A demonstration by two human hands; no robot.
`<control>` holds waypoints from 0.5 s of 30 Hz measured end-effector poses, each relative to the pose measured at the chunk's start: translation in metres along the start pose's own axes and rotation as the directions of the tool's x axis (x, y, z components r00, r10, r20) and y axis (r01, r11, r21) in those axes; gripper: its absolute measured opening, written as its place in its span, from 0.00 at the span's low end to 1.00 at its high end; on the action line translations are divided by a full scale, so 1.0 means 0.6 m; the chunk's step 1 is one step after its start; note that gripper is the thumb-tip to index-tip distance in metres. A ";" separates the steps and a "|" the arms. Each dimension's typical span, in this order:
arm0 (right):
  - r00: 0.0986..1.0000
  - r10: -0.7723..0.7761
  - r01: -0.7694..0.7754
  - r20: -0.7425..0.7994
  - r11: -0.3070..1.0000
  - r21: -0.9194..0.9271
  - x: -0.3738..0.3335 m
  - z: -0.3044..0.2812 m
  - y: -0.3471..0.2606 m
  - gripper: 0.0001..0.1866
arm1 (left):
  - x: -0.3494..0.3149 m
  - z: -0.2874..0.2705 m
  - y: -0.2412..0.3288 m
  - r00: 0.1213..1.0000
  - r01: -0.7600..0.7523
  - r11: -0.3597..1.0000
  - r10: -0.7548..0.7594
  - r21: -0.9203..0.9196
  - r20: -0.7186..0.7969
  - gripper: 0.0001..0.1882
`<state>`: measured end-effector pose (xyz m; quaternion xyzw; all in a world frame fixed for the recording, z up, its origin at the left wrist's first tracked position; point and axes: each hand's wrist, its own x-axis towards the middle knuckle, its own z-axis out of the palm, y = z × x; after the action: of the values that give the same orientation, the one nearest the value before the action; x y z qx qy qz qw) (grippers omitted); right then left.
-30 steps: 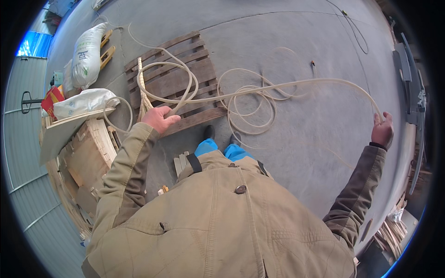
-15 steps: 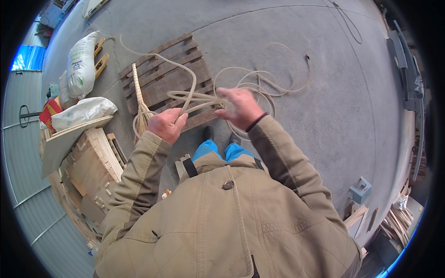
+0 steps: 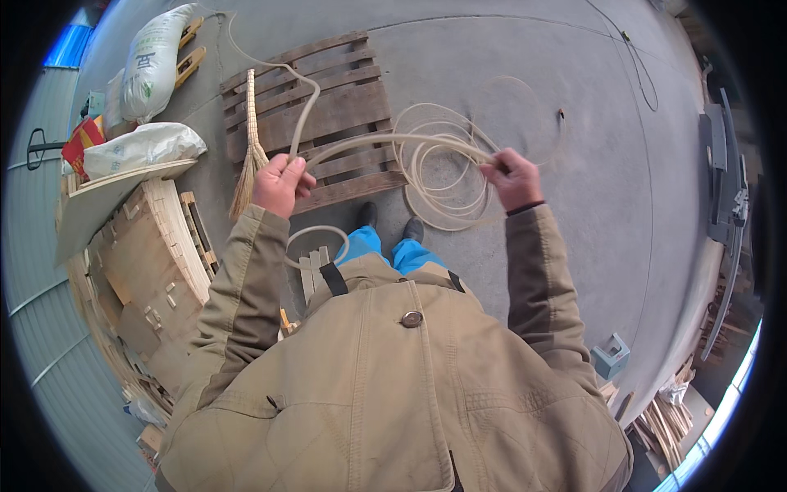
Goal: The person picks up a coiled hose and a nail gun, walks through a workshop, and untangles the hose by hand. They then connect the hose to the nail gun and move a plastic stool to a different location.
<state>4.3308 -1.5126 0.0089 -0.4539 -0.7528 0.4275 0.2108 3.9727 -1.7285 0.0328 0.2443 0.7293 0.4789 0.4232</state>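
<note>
A long, pale cream, round hose that looks like plastic (image 3: 385, 138) runs between the two hands in a shallow upward bow, just above the middle of the view. It will likely handle as light for its length, springy rather than limp, smooth and a little slippery, and hardly fragile, though a tight bend could kink it. The best hold seems to be a full wrap of the fingers around a straight stretch, well away from any sharp curve.

At 10 o'clock, the bare left hand (image 3: 280, 187) has its fingers curled closed around the hose, thumb lying along the top. From this grip one stretch rises toward 11 o'clock over the weathered brown slatted wooden pallet (image 3: 343, 116), and a small loop hangs at 9 o'clock. At 2 o'clock, the bare right hand (image 3: 513, 182) is slightly blurred; its fingers are bunched narrow on the hose, with no wide gap showing.

At 1 o'clock, loose coils (image 3: 420, 168) of pale hose lie on the smooth grey concrete floor (image 3: 590, 246), just beside the pallet. A straw-coloured broom with a banded handle (image 3: 252, 123) is at 10 o'clock, beyond the left hand, its bristles near the wrist.
</note>
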 end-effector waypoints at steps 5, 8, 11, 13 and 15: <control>0.936 -0.092 0.005 -0.341 0.969 -0.247 -0.004 -0.131 0.004 0.07 | 0.034 -0.037 0.029 0.998 -0.002 0.973 -0.012 -0.231 -0.057 0.12; 0.880 -0.171 -0.015 -0.443 0.923 -0.385 -0.006 -0.177 -0.005 0.11 | 0.043 -0.020 0.052 0.998 0.016 0.929 0.007 -0.370 0.058 0.14; 0.770 -0.337 0.014 -0.542 0.858 -0.514 -0.003 -0.193 -0.025 0.16 | 0.050 0.002 0.083 0.981 0.098 0.854 0.003 -0.510 0.194 0.18; 0.828 -0.205 0.033 -0.522 0.947 -0.320 -0.001 -0.168 -0.043 0.18 | 0.049 0.019 0.097 0.966 0.171 0.784 -0.014 -0.597 0.257 0.20; 0.906 -0.066 0.045 -0.419 0.997 -0.058 -0.002 -0.109 -0.065 0.16 | 0.048 0.037 0.098 0.962 0.202 0.776 -0.042 -0.597 0.271 0.22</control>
<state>4.3578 -1.4925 0.0770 -0.5186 -0.7122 0.2956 0.3693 3.9740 -1.6710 0.0709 0.1004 0.4886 0.6293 0.5960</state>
